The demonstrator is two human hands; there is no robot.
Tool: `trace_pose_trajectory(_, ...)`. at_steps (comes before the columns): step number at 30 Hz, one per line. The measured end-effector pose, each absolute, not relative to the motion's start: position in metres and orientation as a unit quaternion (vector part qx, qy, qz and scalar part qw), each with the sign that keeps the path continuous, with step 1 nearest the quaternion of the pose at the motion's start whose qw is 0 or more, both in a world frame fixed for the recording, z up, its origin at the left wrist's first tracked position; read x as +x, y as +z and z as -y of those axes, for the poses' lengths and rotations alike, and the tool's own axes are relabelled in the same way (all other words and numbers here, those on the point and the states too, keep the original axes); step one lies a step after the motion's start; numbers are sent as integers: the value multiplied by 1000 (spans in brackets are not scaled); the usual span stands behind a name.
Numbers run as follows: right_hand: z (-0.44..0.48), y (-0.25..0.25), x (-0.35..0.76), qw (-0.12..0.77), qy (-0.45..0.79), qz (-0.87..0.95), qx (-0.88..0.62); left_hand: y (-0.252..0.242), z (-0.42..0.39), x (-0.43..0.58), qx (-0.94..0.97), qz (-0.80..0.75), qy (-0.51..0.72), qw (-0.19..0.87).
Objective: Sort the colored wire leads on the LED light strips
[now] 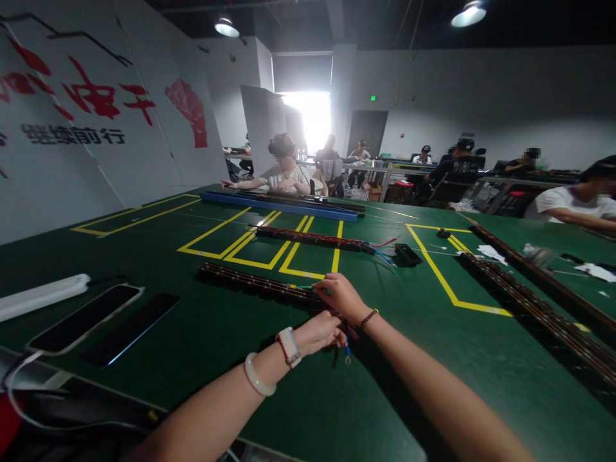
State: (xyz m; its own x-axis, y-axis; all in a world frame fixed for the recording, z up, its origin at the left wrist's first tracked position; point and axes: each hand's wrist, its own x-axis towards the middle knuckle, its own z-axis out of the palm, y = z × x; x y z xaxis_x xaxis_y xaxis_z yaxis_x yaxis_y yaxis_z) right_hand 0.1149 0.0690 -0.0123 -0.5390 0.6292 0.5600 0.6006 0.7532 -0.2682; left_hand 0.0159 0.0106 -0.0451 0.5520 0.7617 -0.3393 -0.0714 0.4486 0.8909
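Note:
A long dark strip point(250, 277) with metal rails along its top lies on the green table in front of me. My right hand point(344, 296) is over the strip's near right end, thumb and fingers pinched on a green wire point(303, 287). The wire's yellow-sleeved end point(291, 286) rests over the rails. Just below, my left hand point(321, 331) has its fingers curled at the same end of the strip. A blue wire point(347, 350) with a ring terminal hangs beneath those fingers. What the left fingers grip is hidden.
Another strip with red and blue wires point(312, 239) lies farther back, beside a black block point(407, 255). Long railed strips point(534, 298) lie at right. Two phones point(86, 317) point(132, 327) and a white power strip point(43, 298) are at left. A co-worker point(283, 170) sits across the table.

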Motion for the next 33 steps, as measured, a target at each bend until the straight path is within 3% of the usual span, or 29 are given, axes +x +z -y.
trace_pose_trajectory(8, -58, -10, 120, 319, 20, 877, -358, -40, -9, 17, 452, -386, 280, 754)
trace_pose_trajectory(16, -45, -17, 172, 373, 42, 832, -409, -33, -5, 14, 480, -407, 266, 730)
trace_pose_trajectory(23, -34, -38, 216, 326, 18, 833, -447, -11, -8, -2, 682, -459, 158, 547)
trace_pose_trajectory(28, -34, -46, 223, 289, -2, 847, -447, -4, -5, -6, 768, -489, 168, 378)
trace_pose_trajectory(33, -36, -51, 220, 280, 13, 848, -450, -6, -6, -7, 778, -490, 138, 369)
